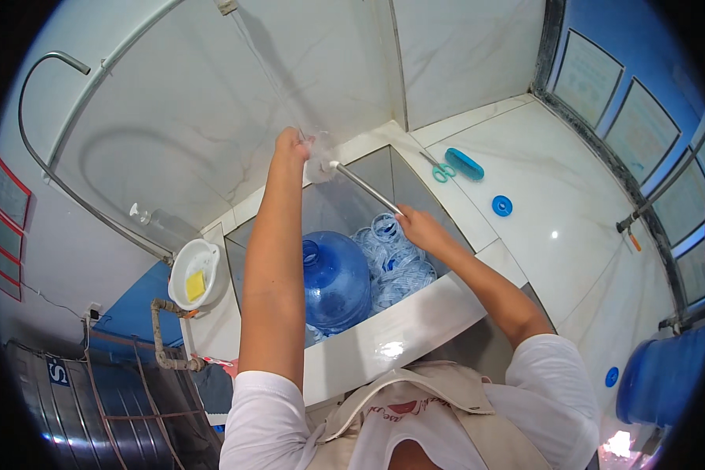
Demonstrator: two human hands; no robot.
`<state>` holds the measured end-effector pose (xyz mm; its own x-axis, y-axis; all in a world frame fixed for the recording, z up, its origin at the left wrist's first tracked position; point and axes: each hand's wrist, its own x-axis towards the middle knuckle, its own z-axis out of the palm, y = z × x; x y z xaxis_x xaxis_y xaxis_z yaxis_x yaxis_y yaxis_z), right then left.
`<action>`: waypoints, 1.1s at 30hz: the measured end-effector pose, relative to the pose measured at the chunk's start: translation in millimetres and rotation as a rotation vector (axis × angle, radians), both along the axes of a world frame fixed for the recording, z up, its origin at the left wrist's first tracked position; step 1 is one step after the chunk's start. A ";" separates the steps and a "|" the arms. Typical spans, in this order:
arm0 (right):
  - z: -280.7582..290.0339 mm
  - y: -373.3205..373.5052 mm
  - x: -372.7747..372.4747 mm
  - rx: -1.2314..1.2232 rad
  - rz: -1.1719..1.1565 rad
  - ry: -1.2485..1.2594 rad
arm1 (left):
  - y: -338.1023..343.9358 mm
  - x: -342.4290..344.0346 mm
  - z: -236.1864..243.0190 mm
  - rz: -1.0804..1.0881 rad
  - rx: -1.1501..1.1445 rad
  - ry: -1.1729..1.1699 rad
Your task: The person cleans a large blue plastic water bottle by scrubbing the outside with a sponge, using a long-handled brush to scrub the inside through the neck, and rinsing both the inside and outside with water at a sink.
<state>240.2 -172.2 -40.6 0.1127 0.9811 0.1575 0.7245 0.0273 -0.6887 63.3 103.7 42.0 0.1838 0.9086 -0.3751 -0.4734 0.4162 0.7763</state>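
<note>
I see R hand [420, 228] clamped on metal rod [366, 186], over basin [395, 335] w/ blue jug [337, 283]. L hand [292, 146] at blurry pale head [319, 164] of rod; can't tell its grip.

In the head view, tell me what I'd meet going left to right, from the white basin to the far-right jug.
White basin, left hand holding a clear object, blue jug in the sink, right hand gripping a metal rod, blue brush, round blue cap, far-right blue jug.
</note>
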 end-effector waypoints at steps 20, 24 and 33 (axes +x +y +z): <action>34.9 -72.3 -26.3 -0.732 0.168 1.303 | -42.7 -66.7 41.3 0.052 0.037 0.247; 2.4 -73.6 -4.9 -0.954 0.231 1.808 | -55.3 -32.8 54.9 0.030 0.096 0.282; -2.1 -69.9 -20.5 -1.097 0.395 2.187 | -2.9 -54.5 38.1 -0.083 0.027 0.225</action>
